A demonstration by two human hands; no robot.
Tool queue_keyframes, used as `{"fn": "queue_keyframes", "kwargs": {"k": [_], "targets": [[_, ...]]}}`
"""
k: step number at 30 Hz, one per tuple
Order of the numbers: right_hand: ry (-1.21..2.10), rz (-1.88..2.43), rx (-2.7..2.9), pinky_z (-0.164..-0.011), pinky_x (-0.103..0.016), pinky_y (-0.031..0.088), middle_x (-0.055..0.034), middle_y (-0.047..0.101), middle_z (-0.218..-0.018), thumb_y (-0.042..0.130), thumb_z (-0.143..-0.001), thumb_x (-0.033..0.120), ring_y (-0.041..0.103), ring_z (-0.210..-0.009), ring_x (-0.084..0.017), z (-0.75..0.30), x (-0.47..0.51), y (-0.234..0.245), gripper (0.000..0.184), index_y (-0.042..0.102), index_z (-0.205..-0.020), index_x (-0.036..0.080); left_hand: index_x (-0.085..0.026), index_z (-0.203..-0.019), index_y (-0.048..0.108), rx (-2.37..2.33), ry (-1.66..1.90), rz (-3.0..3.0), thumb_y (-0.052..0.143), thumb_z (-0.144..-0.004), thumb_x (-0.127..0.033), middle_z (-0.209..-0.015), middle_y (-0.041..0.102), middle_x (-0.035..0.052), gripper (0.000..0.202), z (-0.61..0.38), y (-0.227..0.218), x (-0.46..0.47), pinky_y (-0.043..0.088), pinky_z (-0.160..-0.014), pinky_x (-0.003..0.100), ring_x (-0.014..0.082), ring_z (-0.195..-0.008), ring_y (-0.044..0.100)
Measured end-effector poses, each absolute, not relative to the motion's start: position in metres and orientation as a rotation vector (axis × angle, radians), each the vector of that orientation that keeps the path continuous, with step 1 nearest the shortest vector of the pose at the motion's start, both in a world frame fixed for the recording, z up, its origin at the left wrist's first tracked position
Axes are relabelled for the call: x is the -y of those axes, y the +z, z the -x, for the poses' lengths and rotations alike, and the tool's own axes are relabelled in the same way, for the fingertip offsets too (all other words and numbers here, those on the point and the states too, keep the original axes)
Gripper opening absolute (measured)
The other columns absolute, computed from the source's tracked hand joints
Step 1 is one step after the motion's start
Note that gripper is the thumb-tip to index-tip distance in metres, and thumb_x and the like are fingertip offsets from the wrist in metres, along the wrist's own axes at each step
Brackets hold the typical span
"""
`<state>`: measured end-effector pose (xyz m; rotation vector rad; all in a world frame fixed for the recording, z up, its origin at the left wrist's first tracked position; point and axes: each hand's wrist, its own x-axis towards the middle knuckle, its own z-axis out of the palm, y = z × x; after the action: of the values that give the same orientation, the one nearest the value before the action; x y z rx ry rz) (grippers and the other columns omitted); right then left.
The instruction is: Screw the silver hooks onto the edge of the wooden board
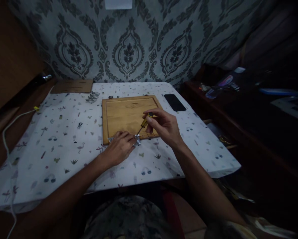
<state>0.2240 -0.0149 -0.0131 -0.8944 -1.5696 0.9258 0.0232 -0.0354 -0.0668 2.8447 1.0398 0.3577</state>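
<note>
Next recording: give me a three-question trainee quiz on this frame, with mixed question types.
1. True or false: the right hand holds a screwdriver.
2. Multiple choice: the phone lies A) on the board; B) right of the board, on the cloth; C) on the floor.
3. Fill in: the screwdriver's tip meets a metal ____ at the board's near edge, beside the left hand.

Key: 1 true; 2 B; 3 hinge.
</note>
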Motion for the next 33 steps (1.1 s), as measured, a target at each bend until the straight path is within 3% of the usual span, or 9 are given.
{"fn": "queue_keyframes", "kwargs": {"k": [5,11,18,22,28,33], "targets": [[0.938,0.945,1.472,-0.038,-0.019,0.044,0.0017,0.071,-0.08,0.085,-0.073,0.053,0.053,-0.04,-0.004,-0.218,0.014,-0.014,0.046,0.052,-0.081,0.021,-0.017,-0.115,0.067,-1.059,0.342,-2.845,0.054,-0.101,-0.023,-0.116,0.071,0.008,0.019,-0.024,-0.067,0.036,0.042,-0.095,0.041,0.0253,-0.112,0.06],[0.957,0.89,1.543,-0.048,-0.021,0.051,0.0025,0.068,-0.075,0.077,-0.083,0.054,0.062,-0.049,-0.008,-0.223,0.014,-0.013,0.043,0.067,-0.106,0.019,-0.017,-0.118,0.066,-1.058,0.339,-2.845,0.054,-0.102,-0.023,-0.12,0.071,0.0076,0.02,-0.024,-0.065,0.036,0.042,-0.096,0.042,0.0252,-0.113,0.06],[0.834,0.946,1.448,-0.041,-0.02,0.045,0.0032,0.066,-0.068,0.083,-0.077,0.05,0.058,-0.042,-0.007,-0.222,0.016,-0.017,0.037,0.069,-0.089,0.019,-0.015,-0.116,0.066,-1.042,0.328,-2.841,0.055,-0.101,-0.022,-0.118,0.072,0.0084,0.02,-0.024,-0.064,0.035,0.043,-0.096,0.042,0.0255,-0.111,0.06],[0.719,0.977,1.368,-0.042,-0.02,0.047,0.0004,0.07,-0.077,0.079,-0.081,0.053,0.059,-0.045,-0.006,-0.221,0.022,-0.016,0.037,0.067,-0.091,0.019,-0.014,-0.115,0.066,-1.031,0.332,-2.854,0.055,-0.102,-0.023,-0.121,0.071,0.0095,0.02,-0.023,-0.067,0.035,0.043,-0.095,0.042,0.0261,-0.112,0.059],[0.706,1.015,1.393,-0.042,-0.02,0.047,0.003,0.066,-0.067,0.078,-0.082,0.053,0.059,-0.044,-0.007,-0.226,0.025,-0.019,0.038,0.067,-0.091,0.018,-0.016,-0.113,0.066,-1.008,0.374,-2.865,0.051,-0.103,-0.022,-0.124,0.07,0.0102,0.019,-0.022,-0.069,0.035,0.042,-0.094,0.042,0.0257,-0.111,0.059],[0.698,1.025,1.396,-0.043,-0.021,0.046,0.0024,0.067,-0.069,0.076,-0.083,0.053,0.06,-0.045,-0.008,-0.226,0.023,-0.024,0.037,0.067,-0.093,0.019,-0.014,-0.118,0.066,-1.013,0.368,-2.848,0.054,-0.102,-0.022,-0.121,0.071,0.01,0.021,-0.021,-0.069,0.035,0.043,-0.094,0.043,0.0263,-0.111,0.059]]}}
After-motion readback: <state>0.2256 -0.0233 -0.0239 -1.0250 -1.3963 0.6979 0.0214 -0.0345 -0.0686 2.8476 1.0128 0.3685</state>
